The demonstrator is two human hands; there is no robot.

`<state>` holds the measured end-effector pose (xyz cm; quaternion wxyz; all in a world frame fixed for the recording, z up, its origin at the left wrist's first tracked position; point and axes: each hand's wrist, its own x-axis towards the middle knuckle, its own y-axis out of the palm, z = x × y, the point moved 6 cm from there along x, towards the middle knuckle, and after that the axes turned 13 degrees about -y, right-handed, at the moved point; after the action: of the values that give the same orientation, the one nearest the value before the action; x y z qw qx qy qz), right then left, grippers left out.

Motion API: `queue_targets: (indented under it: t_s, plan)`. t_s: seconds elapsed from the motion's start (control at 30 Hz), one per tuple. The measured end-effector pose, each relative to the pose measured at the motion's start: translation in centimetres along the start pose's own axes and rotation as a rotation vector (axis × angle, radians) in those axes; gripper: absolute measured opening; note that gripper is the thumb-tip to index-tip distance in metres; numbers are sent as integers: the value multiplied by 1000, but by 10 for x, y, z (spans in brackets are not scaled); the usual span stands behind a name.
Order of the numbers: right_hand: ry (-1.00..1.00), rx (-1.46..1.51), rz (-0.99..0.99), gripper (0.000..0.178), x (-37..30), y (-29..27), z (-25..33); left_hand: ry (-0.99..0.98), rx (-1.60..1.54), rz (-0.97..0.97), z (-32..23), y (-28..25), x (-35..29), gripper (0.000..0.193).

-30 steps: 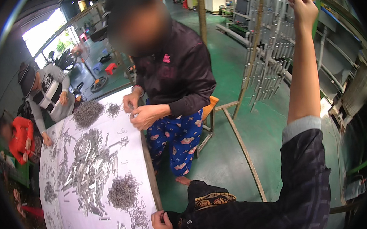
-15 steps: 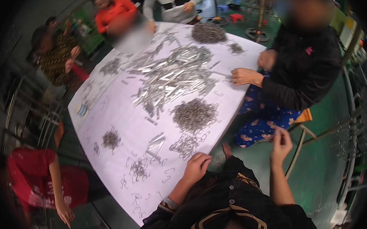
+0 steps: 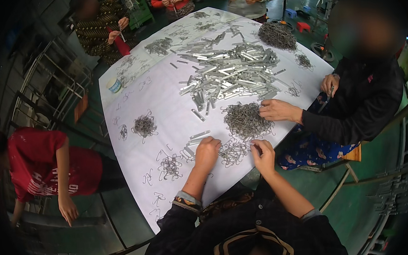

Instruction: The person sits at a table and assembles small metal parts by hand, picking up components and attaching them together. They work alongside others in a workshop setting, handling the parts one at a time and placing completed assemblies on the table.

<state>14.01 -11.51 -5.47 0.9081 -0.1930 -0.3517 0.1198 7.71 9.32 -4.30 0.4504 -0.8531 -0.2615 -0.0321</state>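
Note:
My left hand [image 3: 208,151] is over the white table beside a few flat metal strips [image 3: 199,136], its fingers curled together; what they hold, if anything, is hidden. My right hand [image 3: 263,155] reaches the table's near edge, at the right side of a loose heap of bent wire hooks [image 3: 233,153]. Its thumb and forefinger look apart, and no held thing shows between them. Just beyond my hands lies a denser pile of wire hooks [image 3: 245,121]. A co-worker's hand [image 3: 280,111] touches that pile from the right.
A big heap of metal strips [image 3: 233,69] covers the table's middle. Smaller hook piles [image 3: 171,168] lie to the left, near a white tub [image 3: 113,85]. A person in red [image 3: 52,165] stands at left; several others work around the table [image 3: 137,178].
My right hand has come from off the table's right side to the hooks. My left hand has moved forward to the strips. The view has shifted, and the co-worker's hand now reaches the hook pile.

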Motion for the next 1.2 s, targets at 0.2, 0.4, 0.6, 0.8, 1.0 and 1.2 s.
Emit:
queue_targets:
  t_s: [0.2,0.4,0.6,0.8,1.0,1.2]
  plan:
    - [-137,-237,-7,31,-3,13,-11,102,321,81,-26,35,10,7]
    - [-181,-258,-47,31,-4,12,-12,157,448,123,-37,45,17,6]
    - [-131,-241,-12,32,-6,13,-16,-169,-41,207,-16,12,27,7]
    - [-146,-262,-24,29,-7,14,-16,-221,-58,101,28,-31,23,10]
    - [-156,-260,-18,28,-6,14,-13,-268,-120,174,43,-15,14,8]
    - [-89,-180,-25,26,-4,9,-15,-329,-514,388,6,-8,4,8]
